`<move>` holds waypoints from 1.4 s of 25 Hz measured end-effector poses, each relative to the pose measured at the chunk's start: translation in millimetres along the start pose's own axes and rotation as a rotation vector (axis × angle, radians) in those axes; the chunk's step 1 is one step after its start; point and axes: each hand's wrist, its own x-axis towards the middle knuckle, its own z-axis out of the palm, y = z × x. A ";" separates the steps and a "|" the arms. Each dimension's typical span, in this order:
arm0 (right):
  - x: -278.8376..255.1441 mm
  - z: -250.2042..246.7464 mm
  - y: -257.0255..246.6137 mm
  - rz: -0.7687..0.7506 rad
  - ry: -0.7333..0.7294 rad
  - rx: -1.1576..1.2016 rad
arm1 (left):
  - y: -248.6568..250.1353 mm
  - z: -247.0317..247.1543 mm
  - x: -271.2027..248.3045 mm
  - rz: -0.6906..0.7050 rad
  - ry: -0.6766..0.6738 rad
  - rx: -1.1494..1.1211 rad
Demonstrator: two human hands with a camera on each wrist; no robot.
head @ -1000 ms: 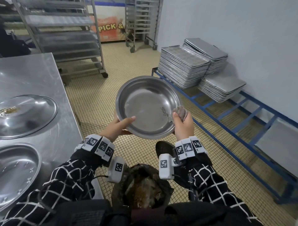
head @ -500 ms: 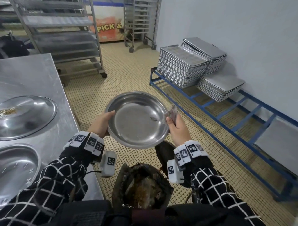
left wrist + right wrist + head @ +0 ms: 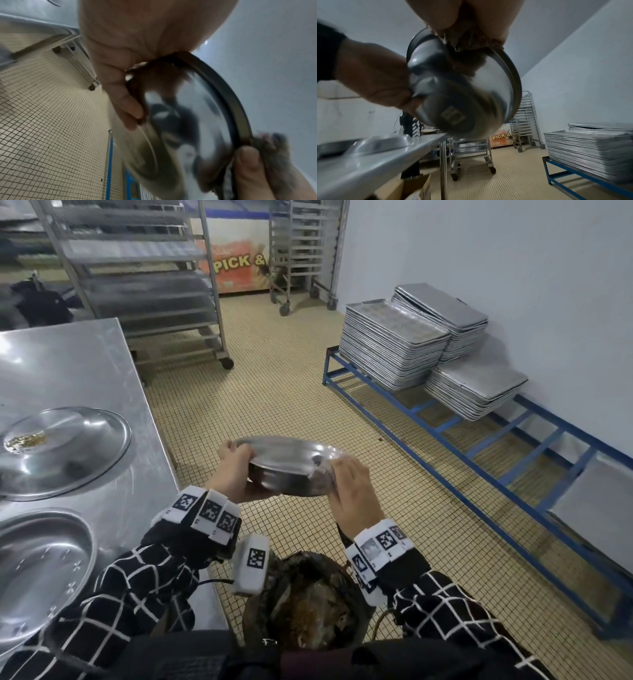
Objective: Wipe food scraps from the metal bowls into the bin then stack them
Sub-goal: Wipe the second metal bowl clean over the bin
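I hold a round metal bowl [image 3: 291,474] over the floor, seen nearly edge-on, just beyond the open bin [image 3: 305,607] of brown scraps. My left hand [image 3: 239,460] grips the bowl's left rim, thumb on top and fingers [image 3: 123,102] curled under. At the right rim my right hand [image 3: 337,470] pinches a crumpled, soiled paper wad [image 3: 471,39] against the edge. The left wrist view shows the bowl's shiny underside [image 3: 185,121] and the wad [image 3: 269,146]. Most of the bowl's inside is hidden.
On the steel table [image 3: 85,364] at my left sit a bowl with yellow scraps [image 3: 65,450] and a second bowl [image 3: 37,570]. A low blue rack [image 3: 479,446] with stacked metal trays [image 3: 394,347] runs along the right wall. Wheeled tray racks [image 3: 147,285] stand behind.
The bowl has dropped lower and tipped from facing me to nearly edge-on. Both hands came down with it, and the right hand with the wad slid onto the right rim.
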 end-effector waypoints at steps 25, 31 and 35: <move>23.4 18.4 -45.2 -0.026 0.048 0.061 | 10.1 19.5 -2.1 0.522 0.046 0.277; 55.1 -3.5 5.2 0.455 0.113 0.243 | 23.1 14.3 -4.0 0.540 0.081 0.252; 4.0 22.7 -12.1 0.230 -0.035 0.175 | 21.5 10.8 0.4 0.535 0.124 0.209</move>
